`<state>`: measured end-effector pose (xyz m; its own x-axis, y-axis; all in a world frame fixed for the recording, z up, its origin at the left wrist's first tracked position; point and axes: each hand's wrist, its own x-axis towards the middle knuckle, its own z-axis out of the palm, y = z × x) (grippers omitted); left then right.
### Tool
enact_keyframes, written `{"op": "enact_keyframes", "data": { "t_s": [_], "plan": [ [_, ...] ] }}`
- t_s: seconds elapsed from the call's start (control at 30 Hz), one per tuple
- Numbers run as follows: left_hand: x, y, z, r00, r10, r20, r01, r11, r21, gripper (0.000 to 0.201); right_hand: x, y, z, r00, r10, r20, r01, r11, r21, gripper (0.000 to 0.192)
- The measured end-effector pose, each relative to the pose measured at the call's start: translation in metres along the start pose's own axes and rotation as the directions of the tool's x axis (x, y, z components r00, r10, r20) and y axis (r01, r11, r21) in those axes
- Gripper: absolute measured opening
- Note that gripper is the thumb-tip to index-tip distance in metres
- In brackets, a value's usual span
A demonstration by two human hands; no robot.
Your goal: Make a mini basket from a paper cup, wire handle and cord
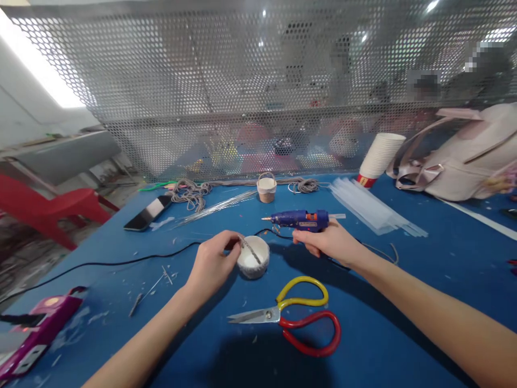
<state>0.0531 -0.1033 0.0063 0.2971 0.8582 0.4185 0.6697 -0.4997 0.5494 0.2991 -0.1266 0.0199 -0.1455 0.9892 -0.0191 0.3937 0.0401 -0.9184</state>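
My right hand (323,240) grips a blue hot glue gun (301,220), its nozzle pointing left and a clear glue stick poking out behind. My left hand (216,261) is closed at the left side of a small white cup (253,267), its thumb and fingers pinching a short piece of grey cord (251,250) that slants across the cup's opening. Grey fuzzy material wraps the cup's outside. In front of the cup lie scissors (269,315) with one yellow and one red handle, blades slightly apart.
Behind stand a small basket (266,191), stacked paper cups (379,156) and a perforated metal screen (242,97). Glue sticks (222,207), grey cord (189,194), a phone (148,213) and translucent sleeves (371,207) lie around. A power strip (40,334) sits left, a bag (472,156) right.
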Motion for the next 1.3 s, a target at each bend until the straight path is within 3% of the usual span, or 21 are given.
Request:
{"op": "enact_keyframes", "data": {
  "t_s": [0.13, 0.27, 0.37, 0.53, 0.67, 0.87, 1.1, 1.3],
  "plan": [
    [0.0, -0.002, -0.001, 1.0, -0.013, -0.011, 0.013, 1.0, -0.006, 0.015, 0.0, -0.001, -0.004, 0.999, -0.034, 0.006, 0.034, 0.998, -0.044, 0.024],
    [-0.001, -0.004, 0.0, 0.999, -0.035, -0.03, 0.034, 0.999, -0.028, 0.014, -0.002, -0.003, -0.016, 0.985, -0.169, -0.035, 0.162, 0.976, -0.145, 0.015],
    [-0.002, -0.006, 0.0, 0.998, -0.052, -0.039, 0.051, 0.998, -0.025, 0.015, -0.002, 0.0, -0.027, 0.961, -0.275, -0.037, 0.249, 0.914, -0.319, 0.02],
    [-0.002, -0.006, 0.001, 0.996, -0.061, -0.06, 0.06, 0.998, -0.019, 0.015, 0.008, 0.011, -0.044, 0.937, -0.35, -0.017, 0.272, 0.756, -0.595, 0.028],
    [-0.002, -0.005, 0.001, 0.995, -0.074, -0.069, 0.072, 0.997, -0.04, 0.017, 0.027, 0.022, -0.043, 0.977, -0.211, 0.031, 0.168, 0.674, -0.719, 0.025],
    [-0.003, -0.002, -0.002, 0.989, -0.123, -0.078, 0.119, 0.991, -0.055, 0.021, 0.055, 0.034, -0.019, 0.99, -0.074, -0.122, -0.05, 0.619, -0.784, 0.021],
    [-0.003, -0.005, -0.001, 0.987, -0.137, -0.087, 0.132, 0.989, -0.063, 0.022, 0.051, 0.038, -0.01, 0.956, -0.067, -0.284, -0.209, 0.523, -0.826, 0.031],
    [-0.002, -0.008, 0.0, 0.986, -0.133, -0.098, 0.128, 0.99, -0.064, 0.023, 0.05, 0.037, -0.014, 0.95, -0.127, -0.284, -0.191, 0.484, -0.854, 0.025]
  ]
}}
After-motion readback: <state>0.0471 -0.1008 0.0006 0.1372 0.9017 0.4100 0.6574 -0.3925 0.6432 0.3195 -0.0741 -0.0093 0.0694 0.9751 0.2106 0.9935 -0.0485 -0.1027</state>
